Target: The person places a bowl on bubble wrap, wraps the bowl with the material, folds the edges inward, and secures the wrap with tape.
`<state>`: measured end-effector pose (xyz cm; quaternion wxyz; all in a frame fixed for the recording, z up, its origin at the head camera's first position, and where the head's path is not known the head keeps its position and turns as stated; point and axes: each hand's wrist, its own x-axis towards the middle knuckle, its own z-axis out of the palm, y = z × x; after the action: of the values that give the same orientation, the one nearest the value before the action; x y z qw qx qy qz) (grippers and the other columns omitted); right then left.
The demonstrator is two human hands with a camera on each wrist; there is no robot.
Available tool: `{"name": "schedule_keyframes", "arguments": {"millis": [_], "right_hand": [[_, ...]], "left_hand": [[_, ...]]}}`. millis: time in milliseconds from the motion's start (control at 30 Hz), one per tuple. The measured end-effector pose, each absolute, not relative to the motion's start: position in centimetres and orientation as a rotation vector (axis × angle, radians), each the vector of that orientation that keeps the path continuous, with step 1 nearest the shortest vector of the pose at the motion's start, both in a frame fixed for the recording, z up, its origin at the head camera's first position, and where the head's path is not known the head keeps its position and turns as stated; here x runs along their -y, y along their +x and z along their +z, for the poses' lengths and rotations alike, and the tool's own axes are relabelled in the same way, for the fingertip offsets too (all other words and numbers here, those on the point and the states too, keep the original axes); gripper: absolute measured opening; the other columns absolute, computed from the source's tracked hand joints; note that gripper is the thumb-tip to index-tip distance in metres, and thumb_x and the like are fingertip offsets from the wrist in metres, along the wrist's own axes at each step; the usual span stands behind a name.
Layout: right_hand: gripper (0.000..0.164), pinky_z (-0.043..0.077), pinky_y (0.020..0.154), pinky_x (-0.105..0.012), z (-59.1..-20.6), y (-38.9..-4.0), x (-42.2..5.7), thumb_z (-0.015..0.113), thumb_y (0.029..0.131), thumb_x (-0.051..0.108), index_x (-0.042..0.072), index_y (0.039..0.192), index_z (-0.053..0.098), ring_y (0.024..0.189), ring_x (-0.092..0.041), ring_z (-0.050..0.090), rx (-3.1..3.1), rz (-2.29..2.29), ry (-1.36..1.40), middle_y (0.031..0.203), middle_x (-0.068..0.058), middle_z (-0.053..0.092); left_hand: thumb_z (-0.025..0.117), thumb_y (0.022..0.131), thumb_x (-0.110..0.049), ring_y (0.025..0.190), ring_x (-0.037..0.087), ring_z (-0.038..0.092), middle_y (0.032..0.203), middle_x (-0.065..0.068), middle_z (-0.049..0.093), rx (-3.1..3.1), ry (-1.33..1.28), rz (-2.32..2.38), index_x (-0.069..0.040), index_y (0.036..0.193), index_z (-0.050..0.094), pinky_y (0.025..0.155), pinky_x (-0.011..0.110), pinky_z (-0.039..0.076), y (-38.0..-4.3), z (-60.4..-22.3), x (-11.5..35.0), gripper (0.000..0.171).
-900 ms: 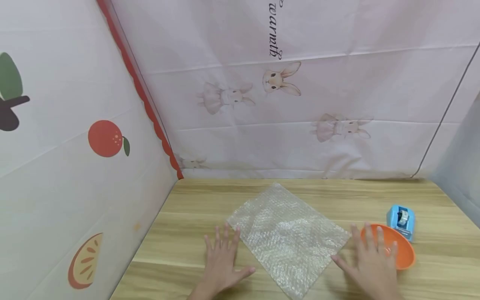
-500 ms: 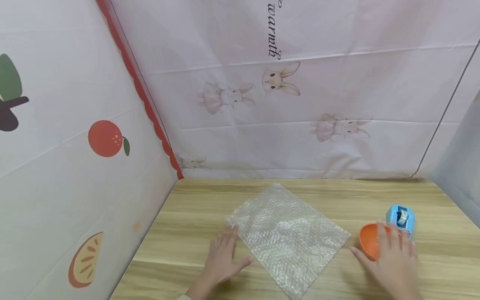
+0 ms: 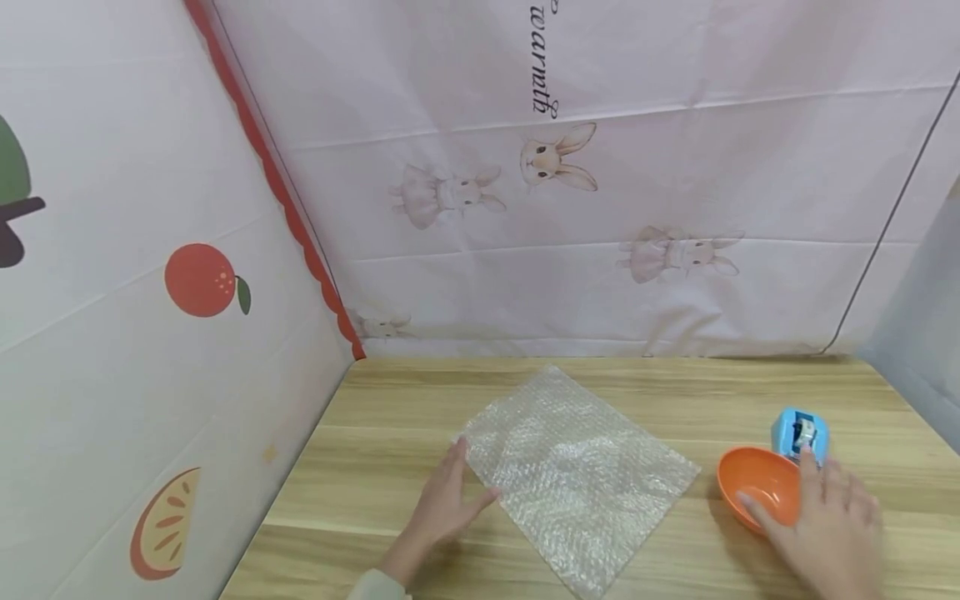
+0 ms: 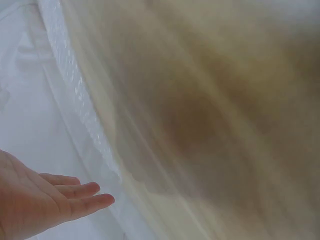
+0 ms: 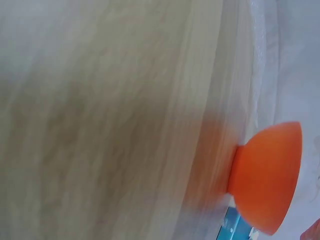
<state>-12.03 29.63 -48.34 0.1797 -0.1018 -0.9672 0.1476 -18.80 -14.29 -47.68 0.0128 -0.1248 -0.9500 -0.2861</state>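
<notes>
A sheet of bubble wrap (image 3: 577,475) lies flat on the wooden table, turned like a diamond. My left hand (image 3: 446,504) is beside its left corner, fingers extended and thumb apart; in the left wrist view those fingers (image 4: 82,205) are straight and hold nothing. To the right of the sheet stands an orange bowl (image 3: 753,479), upright. My right hand (image 3: 832,525) is at the bowl's right side, thumb in front of the bowl and fingers spread. The right wrist view shows the bowl (image 5: 267,175) from the side, with only a bit of the hand at the lower right corner.
A blue tape dispenser (image 3: 783,433) stands just behind the bowl, partly covered by the right fingers. Printed cloth walls (image 3: 465,292) close off the back and left of the table (image 3: 375,467), and a plain grey one the right.
My right hand has moved right, from over the bowl's left part to its right side. The left hand has turned slightly, its fingers drawing together near the sheet's corner.
</notes>
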Motion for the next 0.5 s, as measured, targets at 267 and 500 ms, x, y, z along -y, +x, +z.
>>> {"name": "schedule_keyframes", "arguments": {"millis": [267,500], "right_hand": [[0.105,0.021,0.095,-0.067,-48.7,-12.3,-31.2,0.049,0.083,0.064,-0.012,0.142,0.005,0.116,-0.057,0.024,2.793,0.500,-0.446,0.131,-0.043,0.023],[0.112,0.023,0.095,-0.070,-48.1,-12.9,-32.4,0.038,0.084,0.069,-0.014,0.139,-0.013,0.117,-0.062,0.022,2.999,0.844,-0.743,0.138,-0.045,0.008]], "left_hand": [[0.055,0.083,-0.057,0.136,0.044,0.024,0.152,0.024,0.017,2.906,-0.233,-1.077,0.000,0.147,0.008,0.108,0.058,0.024,-21.0,-47.0,14.9,0.098],[0.057,0.082,-0.059,0.135,0.047,0.024,0.150,0.027,0.017,2.889,-0.141,-1.222,-0.001,0.148,0.003,0.106,0.060,0.024,-22.5,-47.1,14.5,0.103]]}}
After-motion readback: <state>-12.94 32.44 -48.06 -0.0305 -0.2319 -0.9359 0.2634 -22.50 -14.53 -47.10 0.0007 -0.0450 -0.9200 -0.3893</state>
